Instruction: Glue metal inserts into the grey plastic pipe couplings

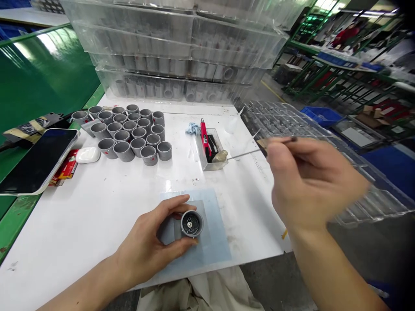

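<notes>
**Left hand grips a gray cup while right hand holds a thin rod**

The left hand (145, 242) curls round a gray cup (201, 225), thumb on the near side and fingers on the far side. The cup stands open end up, showing a dark inside with a pale round center. The right hand (311, 181), blurred and raised to the right of the left one, pinches a thin rod (246, 153) between thumb and fingers. The rod points leftward, its tip near a small transparent box (214, 167); whether they touch is impossible to tell.

Under the gripped cup lie a gray square (200, 207) and a light blue sheet (217, 233) on the white table (97, 224). Beyond the hands and between them, the box holds a red cutter (204, 138), with a crumpled blue cloth (192, 128) just beside it. Beyond the left hand stands a cluster of gray cups (123, 152); farther left are a white case (87, 155), a red packet (68, 165) and a phone (37, 160). Stacked transparent trays (139, 39) of gray cylinders rise beyond both hands. More trays (275, 119) spread behind the right hand.
</notes>
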The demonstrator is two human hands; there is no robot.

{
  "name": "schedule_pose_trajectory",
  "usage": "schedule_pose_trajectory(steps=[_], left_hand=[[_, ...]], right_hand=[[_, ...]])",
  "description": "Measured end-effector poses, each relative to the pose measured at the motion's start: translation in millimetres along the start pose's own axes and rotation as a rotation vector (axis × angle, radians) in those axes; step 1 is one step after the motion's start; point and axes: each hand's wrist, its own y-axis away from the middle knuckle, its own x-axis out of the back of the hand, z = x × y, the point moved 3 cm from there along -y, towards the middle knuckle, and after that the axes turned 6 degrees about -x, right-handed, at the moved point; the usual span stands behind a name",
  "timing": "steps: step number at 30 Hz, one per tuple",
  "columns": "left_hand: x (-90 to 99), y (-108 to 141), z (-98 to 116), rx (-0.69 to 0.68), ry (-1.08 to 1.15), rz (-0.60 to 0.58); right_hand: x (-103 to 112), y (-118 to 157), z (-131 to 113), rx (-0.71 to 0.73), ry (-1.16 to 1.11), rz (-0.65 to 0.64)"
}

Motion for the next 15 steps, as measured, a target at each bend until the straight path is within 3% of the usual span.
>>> schedule_pose_trajectory(steps=[5, 11, 13, 15], left_hand=[[-1.2, 3, -3, -0.042, -0.065, -0.015], [-1.6, 1, 1, -0.132, -0.080, -0.034], [-2.5, 0, 4, -0.169, -0.082, -0.058], [-3.2, -2, 7, -0.198, -0.089, -0.084]], right_hand=[[-12, -19, 34, -0.009, 0.122, -0.097], [-32, -13, 53, -0.082, 0.357, -0.492], [-28, -18, 48, -0.075, 0.299, -0.420], [-14, -23, 35, -0.059, 0.214, -0.245]])
